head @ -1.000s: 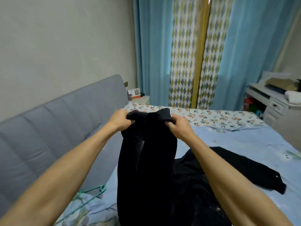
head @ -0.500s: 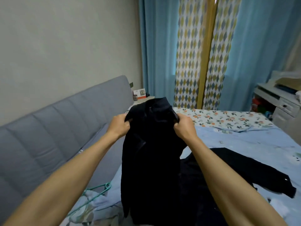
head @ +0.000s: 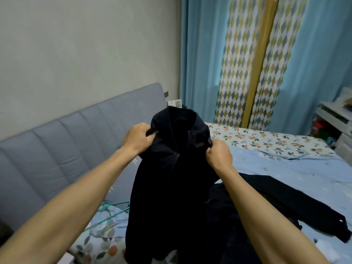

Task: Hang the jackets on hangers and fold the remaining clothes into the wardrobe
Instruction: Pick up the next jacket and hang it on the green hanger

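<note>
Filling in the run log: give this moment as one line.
left hand: grips black jacket shoulder | right hand: grips other shoulder | jacket: held up over bed | green hanger: on bed, unused

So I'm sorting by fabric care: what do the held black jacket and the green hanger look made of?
Black jacket: looks like soft, matte woven cloth, limp and without sheen; the exact fibre is unclear. Green hanger: thin, smooth rod, probably coated wire or plastic.
</note>
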{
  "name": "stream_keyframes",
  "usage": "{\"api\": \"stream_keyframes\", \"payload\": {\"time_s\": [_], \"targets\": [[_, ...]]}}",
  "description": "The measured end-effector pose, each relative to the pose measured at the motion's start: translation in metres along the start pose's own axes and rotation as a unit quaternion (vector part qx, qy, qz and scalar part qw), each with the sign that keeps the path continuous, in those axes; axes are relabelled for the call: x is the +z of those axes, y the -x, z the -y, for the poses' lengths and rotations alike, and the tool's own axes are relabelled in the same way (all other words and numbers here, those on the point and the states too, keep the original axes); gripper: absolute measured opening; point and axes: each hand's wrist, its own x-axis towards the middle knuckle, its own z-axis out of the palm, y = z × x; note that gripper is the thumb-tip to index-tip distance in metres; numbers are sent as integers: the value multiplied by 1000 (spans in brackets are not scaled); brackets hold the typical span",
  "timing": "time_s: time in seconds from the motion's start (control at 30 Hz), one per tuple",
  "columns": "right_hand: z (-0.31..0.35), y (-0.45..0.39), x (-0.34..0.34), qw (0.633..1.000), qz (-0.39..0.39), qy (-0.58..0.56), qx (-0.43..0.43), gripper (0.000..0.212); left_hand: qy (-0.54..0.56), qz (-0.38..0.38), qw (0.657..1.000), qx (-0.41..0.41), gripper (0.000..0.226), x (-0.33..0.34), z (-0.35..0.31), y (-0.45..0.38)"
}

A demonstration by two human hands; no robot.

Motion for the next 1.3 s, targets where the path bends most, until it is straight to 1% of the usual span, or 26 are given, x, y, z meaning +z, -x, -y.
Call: {"api": "stream_keyframes", "payload": {"time_s": [0.03, 0.07, 0.1, 0.13, 0.2, 0.23, 0.27, 0.3, 0.33, 0.4, 0.47, 0.53, 0.63, 0.7, 0.77, 0.83, 0.9, 0.97, 1.03, 1.07, 1.1, 1.13, 1.2, 1.23, 1.27, 1.3], "targets": [[-8, 5, 4, 998, 48, 44, 21, 19, -32, 47, 998, -15, 39, -2, 3, 6], [-12, 10, 7, 995, 74, 53, 31, 18, -54, 58, 996, -34, 39, -4, 7, 12], [-13, 18, 10, 996, 74, 37, 38, 18, -50, 41, 997, -50, 37, -6, 10, 24], [-9, 23, 9, 998, 47, 2, 37, 17, -24, 1, 998, -63, 36, -8, 9, 33], [4, 30, 5, 993, -36, -100, 45, 17, 45, -88, 992, -76, 39, -9, 8, 48], [9, 31, 2, 984, -70, -153, 51, 18, 75, -115, 988, -76, 37, -9, 10, 52], [13, 32, 0, 976, -79, -195, 58, 19, 85, -113, 987, -76, 32, -7, 17, 52], [15, 32, -1, 974, -62, -211, 61, 22, 74, -83, 991, -77, 24, -6, 22, 52], [15, 34, -2, 978, -22, -199, 56, 24, 47, -33, 995, -79, 18, -3, 29, 50], [7, 44, 1, 985, 57, -152, 54, 28, -41, 71, 994, -71, 19, 7, 44, 49], [-4, 57, 5, 987, 84, -127, 55, 33, -117, 123, 984, -61, 24, 16, 51, 53], [-12, 66, 3, 989, 71, -111, 64, 30, -96, 115, 987, -56, 25, 24, 48, 57], [-17, 83, -6, 992, 54, -96, 56, 19, -4, 79, 996, -53, 22, 32, 31, 73], [-17, 93, -14, 993, 39, -100, 58, 21, 45, 51, 997, -42, 22, 35, 16, 87], [-18, 104, -25, 994, 23, -90, 62, 24, 77, 39, 996, -39, 23, 35, -1, 98], [-21, 115, -36, 996, 24, -72, 52, 20, 72, 49, 995, -51, 23, 31, -16, 105], [-26, 130, -50, 997, 38, -61, 34, 14, 32, 80, 993, -79, 23, 25, -29, 114], [-32, 144, -65, 996, 72, -48, 14, 11, -32, 135, 984, -115, 20, 15, -41, 125], [-28, 154, -87, 992, 121, -22, -4, 12, -72, 182, 970, -142, 17, -1, -60, 135], [-25, 163, -104, 991, 132, -15, -22, 13, -69, 175, 971, -148, 17, -13, -77, 145], [-18, 170, -119, 992, 115, -22, -38, 15, -61, 143, 977, -146, 17, -26, -93, 151], [-9, 174, -129, 995, 71, -46, -54, 15, -51, 92, 985, -138, 16, -38, -105, 152], [2, 192, -156, 986, -62, -123, -93, 12, -20, -61, 993, -102, 18, -64, -132, 170], [4, 197, -165, 979, -99, -148, -97, 13, -8, -104, 991, -81, 22, -74, -140, 178], [4, 202, -172, 981, -85, -144, -94, 14, -12, -103, 992, -68, 25, -82, -144, 188], [0, 208, -178, 991, -27, -96, -88, 15, -34, -74, 995, -55, 28, -86, -146, 199]]}}
